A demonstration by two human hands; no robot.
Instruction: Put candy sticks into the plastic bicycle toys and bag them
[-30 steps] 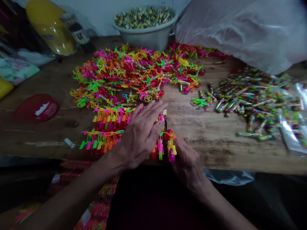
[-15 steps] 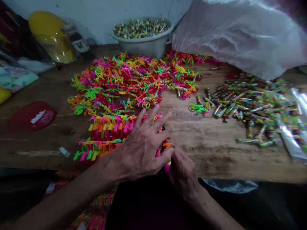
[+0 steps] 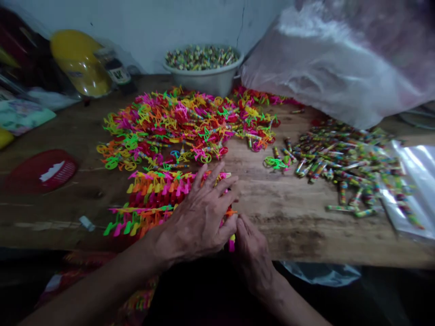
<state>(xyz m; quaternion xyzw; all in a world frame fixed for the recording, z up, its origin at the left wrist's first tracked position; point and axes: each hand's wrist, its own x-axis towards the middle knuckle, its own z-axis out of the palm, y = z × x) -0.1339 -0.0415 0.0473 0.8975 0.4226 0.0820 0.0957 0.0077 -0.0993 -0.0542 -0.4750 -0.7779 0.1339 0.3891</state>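
Observation:
My left hand [image 3: 204, 215] lies over the right part of two rows of small bright plastic toys, fingers stretched out and slightly spread. The upper row [image 3: 159, 183] and the lower row [image 3: 139, 219] show pink, yellow, green and orange pieces in line, with red parts between them. Close beside my left thumb, my right hand [image 3: 253, 246] is closed, its fingers curled at the right end of the lower row. Whatever its fingertips hold is hidden. A pink and yellow piece [image 3: 232, 243] pokes out between the two hands.
Behind the rows lies a heap of colourful plastic toys [image 3: 176, 122]. A tub [image 3: 207, 81] of small wrapped tubes stands by the wall. More tubes [image 3: 343, 158] are piled right, near a large plastic bag [image 3: 322, 68]. A red basket-like object [image 3: 41, 170] lies left.
The view has tilted up slightly, so the table things sit lower in it. My left hand stays spread over the rows; my right hand stays curled beside its thumb.

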